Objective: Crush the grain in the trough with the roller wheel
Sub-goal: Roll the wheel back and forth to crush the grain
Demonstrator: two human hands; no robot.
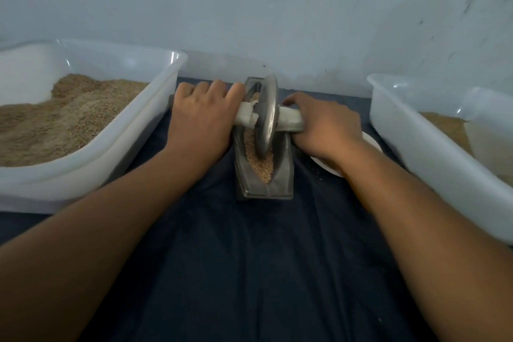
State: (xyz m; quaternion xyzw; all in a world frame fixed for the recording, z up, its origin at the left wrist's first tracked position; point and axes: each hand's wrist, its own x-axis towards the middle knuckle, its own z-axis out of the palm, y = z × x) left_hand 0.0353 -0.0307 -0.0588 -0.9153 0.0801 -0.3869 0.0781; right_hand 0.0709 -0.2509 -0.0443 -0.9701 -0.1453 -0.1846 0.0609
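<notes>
Two bare forearms, reaching in from the bottom corners and converging toward the centre. Left forearm (91,219) entering at about 8 o'clock, running up to 1 o'clock; right forearm (424,216) entering at about 4 o'clock, running up to 11 o'clock. Left hand (200,116) back-up, knuckles toward 12 o'clock, fingers curled down over the left end of the handle (245,116) at its 3 o'clock side. Right hand (322,122) also back-up, wrapped round the right end of the same handle, thumb stretched toward 10 o'clock along its top, fingers tucked underneath. Wrists roughly level, hands close together but apart.
</notes>
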